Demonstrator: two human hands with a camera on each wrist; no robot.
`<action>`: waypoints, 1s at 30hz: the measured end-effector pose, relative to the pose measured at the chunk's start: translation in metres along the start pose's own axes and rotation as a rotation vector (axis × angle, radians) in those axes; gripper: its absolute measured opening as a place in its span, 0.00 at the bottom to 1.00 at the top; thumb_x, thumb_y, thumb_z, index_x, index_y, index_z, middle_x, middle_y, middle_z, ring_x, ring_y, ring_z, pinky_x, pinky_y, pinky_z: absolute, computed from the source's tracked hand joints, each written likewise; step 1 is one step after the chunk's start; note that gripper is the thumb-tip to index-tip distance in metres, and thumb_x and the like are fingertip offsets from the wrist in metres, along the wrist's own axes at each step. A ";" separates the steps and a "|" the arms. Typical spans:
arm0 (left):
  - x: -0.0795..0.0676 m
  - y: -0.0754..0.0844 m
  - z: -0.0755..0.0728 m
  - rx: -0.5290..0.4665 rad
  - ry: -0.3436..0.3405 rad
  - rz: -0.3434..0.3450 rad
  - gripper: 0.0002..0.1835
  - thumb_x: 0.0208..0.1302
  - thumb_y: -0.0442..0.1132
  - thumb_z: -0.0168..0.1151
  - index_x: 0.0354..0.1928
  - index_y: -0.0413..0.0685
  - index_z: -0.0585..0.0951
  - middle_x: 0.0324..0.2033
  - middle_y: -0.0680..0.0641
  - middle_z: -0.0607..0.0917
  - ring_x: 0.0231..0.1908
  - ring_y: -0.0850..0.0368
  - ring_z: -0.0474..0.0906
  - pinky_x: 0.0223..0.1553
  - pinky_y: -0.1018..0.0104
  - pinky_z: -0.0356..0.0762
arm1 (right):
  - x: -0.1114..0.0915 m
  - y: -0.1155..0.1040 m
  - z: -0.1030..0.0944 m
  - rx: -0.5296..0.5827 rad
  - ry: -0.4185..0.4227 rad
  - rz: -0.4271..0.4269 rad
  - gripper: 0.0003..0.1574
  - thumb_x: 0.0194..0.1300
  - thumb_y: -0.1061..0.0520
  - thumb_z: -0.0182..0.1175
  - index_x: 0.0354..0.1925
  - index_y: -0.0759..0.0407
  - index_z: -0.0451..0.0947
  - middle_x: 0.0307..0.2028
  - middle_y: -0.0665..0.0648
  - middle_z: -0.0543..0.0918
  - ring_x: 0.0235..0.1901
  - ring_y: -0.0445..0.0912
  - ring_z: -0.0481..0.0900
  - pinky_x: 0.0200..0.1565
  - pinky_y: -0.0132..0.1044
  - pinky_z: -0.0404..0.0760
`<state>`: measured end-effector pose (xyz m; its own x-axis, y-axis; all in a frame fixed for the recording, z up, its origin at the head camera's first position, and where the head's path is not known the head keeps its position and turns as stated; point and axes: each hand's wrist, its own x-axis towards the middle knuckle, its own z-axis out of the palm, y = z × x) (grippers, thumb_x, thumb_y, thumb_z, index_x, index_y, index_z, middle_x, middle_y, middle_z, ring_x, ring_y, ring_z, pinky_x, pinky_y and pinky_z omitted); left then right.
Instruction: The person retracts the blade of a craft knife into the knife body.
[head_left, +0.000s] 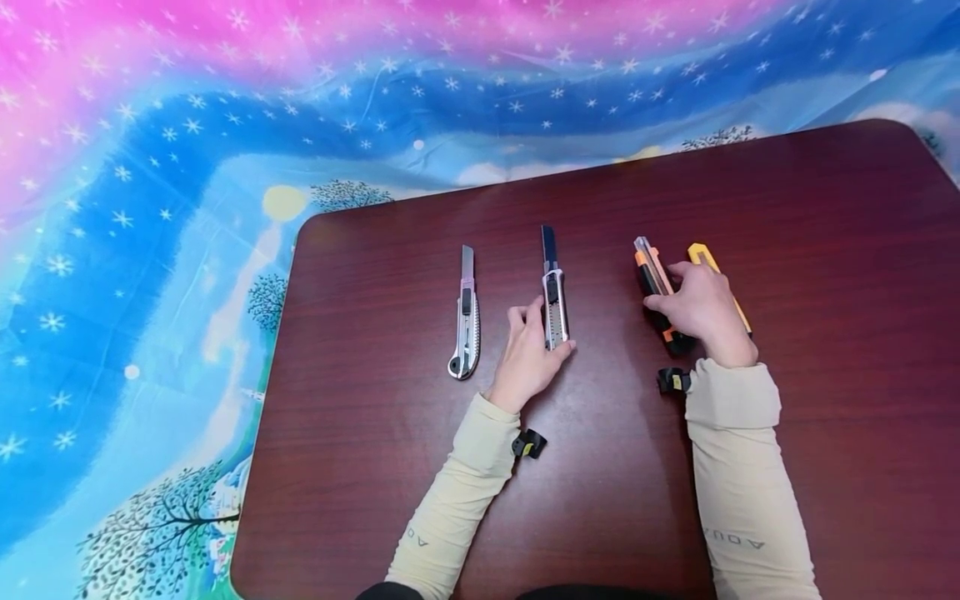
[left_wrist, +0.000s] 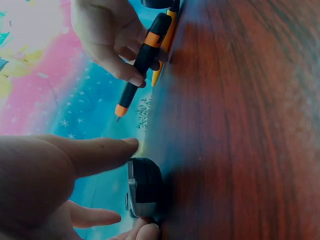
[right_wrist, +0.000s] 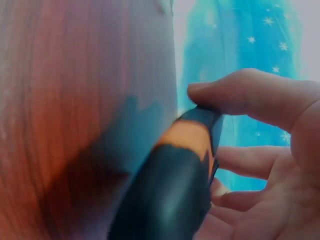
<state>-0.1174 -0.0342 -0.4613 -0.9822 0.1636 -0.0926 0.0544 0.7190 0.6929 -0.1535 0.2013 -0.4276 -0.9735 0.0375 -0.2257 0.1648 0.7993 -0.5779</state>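
My right hand [head_left: 705,304] pinches a black and orange utility knife [head_left: 658,308] between thumb and fingers. In the left wrist view that knife is tilted and off the table. My left hand [head_left: 525,358] is spread around the lower end of a silver and black utility knife [head_left: 555,308], whose dark blade is out. The left wrist view shows the thumb apart from this knife [left_wrist: 145,187] and a fingertip at its other side. To the left lies a silver utility knife [head_left: 467,325] with its blade extended. A yellow utility knife [head_left: 703,255] lies beside the right hand, partly hidden by it.
The knives are over a dark red-brown wooden table [head_left: 360,458] with rounded corners. Beyond its far and left edges hangs a blue and pink cloth [head_left: 225,108] with snowflakes and trees. A small black camera is strapped at each wrist.
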 end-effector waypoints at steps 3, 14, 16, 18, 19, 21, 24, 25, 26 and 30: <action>0.000 -0.002 0.000 0.000 -0.011 -0.005 0.44 0.58 0.44 0.69 0.72 0.42 0.58 0.57 0.39 0.67 0.50 0.48 0.76 0.56 0.59 0.78 | 0.001 0.001 0.003 -0.034 0.020 0.016 0.37 0.58 0.51 0.63 0.57 0.76 0.68 0.45 0.77 0.78 0.47 0.70 0.72 0.48 0.59 0.75; 0.000 -0.001 0.003 0.019 -0.005 -0.016 0.45 0.58 0.45 0.70 0.73 0.44 0.57 0.57 0.41 0.68 0.47 0.50 0.77 0.51 0.58 0.80 | 0.005 -0.008 0.019 -0.068 0.039 0.039 0.29 0.58 0.48 0.66 0.43 0.73 0.75 0.31 0.69 0.79 0.34 0.62 0.75 0.32 0.49 0.74; 0.001 -0.001 0.003 0.021 -0.004 -0.013 0.45 0.58 0.45 0.70 0.73 0.43 0.57 0.57 0.41 0.68 0.47 0.50 0.77 0.51 0.58 0.80 | 0.005 -0.010 0.021 -0.056 0.036 0.042 0.29 0.58 0.48 0.65 0.43 0.74 0.75 0.32 0.69 0.78 0.34 0.62 0.75 0.33 0.49 0.75; 0.000 -0.001 0.003 0.024 -0.004 -0.010 0.45 0.58 0.45 0.70 0.73 0.43 0.57 0.57 0.41 0.68 0.47 0.50 0.77 0.50 0.59 0.80 | 0.005 -0.012 0.023 -0.057 0.036 0.042 0.28 0.59 0.49 0.65 0.43 0.74 0.75 0.33 0.69 0.78 0.35 0.62 0.75 0.34 0.51 0.75; 0.000 -0.001 0.003 0.024 -0.003 -0.006 0.45 0.58 0.45 0.70 0.73 0.42 0.57 0.57 0.40 0.68 0.47 0.50 0.77 0.50 0.59 0.80 | 0.006 -0.012 0.025 -0.060 0.038 0.040 0.28 0.59 0.49 0.65 0.43 0.74 0.75 0.33 0.70 0.78 0.36 0.62 0.75 0.36 0.52 0.75; 0.000 -0.001 0.004 0.028 -0.004 -0.005 0.45 0.58 0.45 0.70 0.73 0.42 0.57 0.56 0.40 0.68 0.46 0.50 0.77 0.49 0.59 0.81 | 0.006 -0.012 0.026 -0.059 0.038 0.042 0.28 0.58 0.49 0.66 0.45 0.74 0.75 0.34 0.70 0.77 0.37 0.62 0.74 0.37 0.53 0.75; 0.000 -0.001 0.004 0.032 -0.001 0.003 0.45 0.58 0.45 0.70 0.73 0.42 0.58 0.56 0.40 0.68 0.45 0.50 0.77 0.47 0.59 0.81 | 0.006 -0.012 0.028 -0.055 0.037 0.045 0.29 0.58 0.50 0.66 0.45 0.74 0.75 0.35 0.71 0.76 0.38 0.63 0.73 0.37 0.54 0.75; 0.000 -0.001 0.004 0.032 0.000 0.003 0.45 0.58 0.45 0.70 0.73 0.43 0.58 0.56 0.40 0.68 0.45 0.50 0.77 0.46 0.59 0.81 | 0.006 -0.013 0.029 -0.054 0.036 0.047 0.29 0.58 0.50 0.66 0.46 0.74 0.75 0.35 0.71 0.76 0.38 0.63 0.73 0.38 0.54 0.75; 0.000 -0.001 0.004 0.033 0.001 0.002 0.45 0.58 0.45 0.70 0.73 0.43 0.58 0.56 0.40 0.68 0.44 0.50 0.77 0.45 0.59 0.81 | 0.006 -0.013 0.029 -0.052 0.034 0.051 0.29 0.58 0.50 0.66 0.46 0.74 0.74 0.35 0.71 0.75 0.38 0.63 0.73 0.37 0.53 0.75; 0.000 -0.001 0.004 0.047 0.014 0.007 0.45 0.57 0.45 0.70 0.72 0.43 0.59 0.55 0.40 0.69 0.44 0.49 0.78 0.44 0.59 0.81 | 0.006 -0.014 0.030 -0.046 0.029 0.059 0.30 0.58 0.50 0.66 0.47 0.75 0.73 0.37 0.71 0.73 0.39 0.63 0.71 0.37 0.53 0.75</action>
<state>-0.1170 -0.0323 -0.4650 -0.9842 0.1592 -0.0778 0.0690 0.7489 0.6591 -0.1573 0.1725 -0.4446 -0.9667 0.1023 -0.2347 0.2151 0.8216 -0.5279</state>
